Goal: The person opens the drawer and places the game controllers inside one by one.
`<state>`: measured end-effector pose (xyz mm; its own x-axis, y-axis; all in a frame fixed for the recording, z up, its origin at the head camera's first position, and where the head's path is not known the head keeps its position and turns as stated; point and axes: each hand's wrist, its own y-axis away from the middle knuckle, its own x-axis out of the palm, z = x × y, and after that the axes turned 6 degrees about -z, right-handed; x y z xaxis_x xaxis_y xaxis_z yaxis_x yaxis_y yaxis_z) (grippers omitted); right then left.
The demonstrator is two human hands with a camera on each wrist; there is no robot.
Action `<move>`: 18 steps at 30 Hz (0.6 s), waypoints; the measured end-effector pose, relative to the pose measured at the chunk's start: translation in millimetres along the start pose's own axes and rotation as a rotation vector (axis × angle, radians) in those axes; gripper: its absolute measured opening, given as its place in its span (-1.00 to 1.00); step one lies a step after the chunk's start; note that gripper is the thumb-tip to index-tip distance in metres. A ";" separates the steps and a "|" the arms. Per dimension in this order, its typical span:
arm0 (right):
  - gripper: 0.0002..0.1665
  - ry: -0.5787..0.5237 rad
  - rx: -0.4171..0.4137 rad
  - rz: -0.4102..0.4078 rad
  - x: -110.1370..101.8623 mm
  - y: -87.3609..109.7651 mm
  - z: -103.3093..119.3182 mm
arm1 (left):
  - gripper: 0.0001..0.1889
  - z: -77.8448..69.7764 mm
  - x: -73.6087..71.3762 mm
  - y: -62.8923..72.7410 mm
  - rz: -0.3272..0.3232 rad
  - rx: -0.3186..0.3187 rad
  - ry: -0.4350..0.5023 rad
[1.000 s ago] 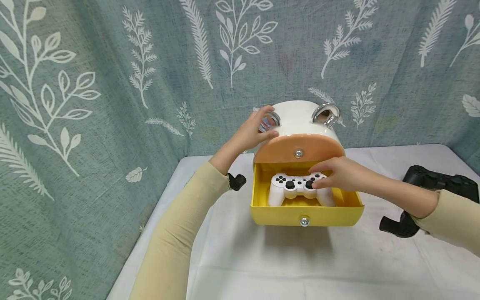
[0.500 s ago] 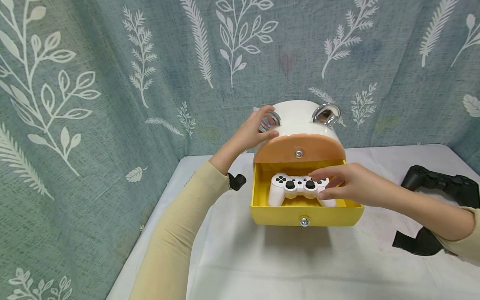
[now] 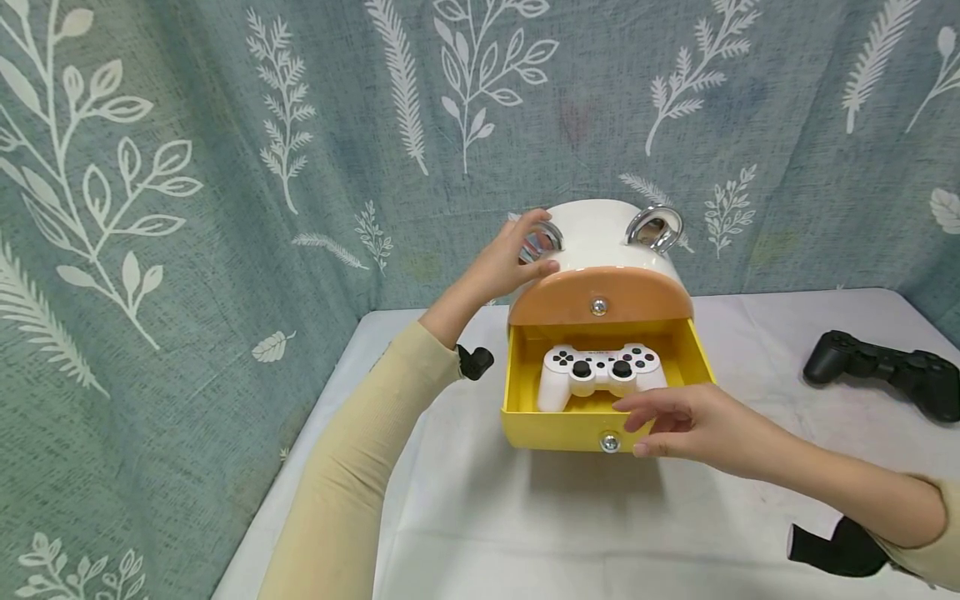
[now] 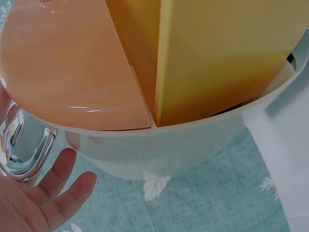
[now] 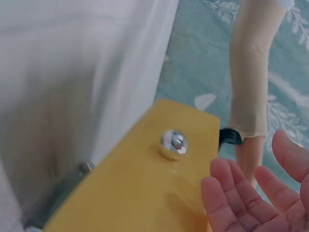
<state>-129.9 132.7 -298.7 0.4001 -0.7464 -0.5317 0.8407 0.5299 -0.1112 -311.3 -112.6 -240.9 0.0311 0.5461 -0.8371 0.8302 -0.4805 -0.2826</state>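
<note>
A small white storage box (image 3: 592,229) with silver loops on top stands near the back of the table. Its peach upper drawer (image 3: 558,302) is closed, while the yellow lower drawer (image 3: 555,431) is pulled out. In that drawer lies a white game controller (image 3: 601,364). My left hand (image 3: 498,265) holds the box at the left silver loop (image 4: 41,154), thumb and index finger around it; the other fingers stick out free in the left wrist view. Loosely bent and holding nothing, my right hand (image 3: 697,429) hovers at the drawer's front right corner, near the silver knob (image 5: 174,144).
Right of the box, a black game controller (image 3: 885,367) lies on the white-covered table (image 3: 480,517). A blue-green curtain (image 3: 337,125) with white leaf prints hangs behind and to the left. Black wrist-worn devices (image 3: 836,550) show at both sleeves.
My right hand has withdrawn from above the white controller, moving toward me and down to the drawer's front. The left hand, box and controller stay in place.
</note>
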 end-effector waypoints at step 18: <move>-0.45 0.001 -0.047 -0.009 39.5 -4.6 -34.6 | -0.30 -0.3 0.5 -0.2 -0.004 0.000 0.005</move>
<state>-130.6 114.6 -348.2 0.3917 -0.7510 -0.5316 0.8264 0.5411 -0.1555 -311.3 -112.1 -241.2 0.0303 0.5513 -0.8337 0.8302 -0.4784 -0.2862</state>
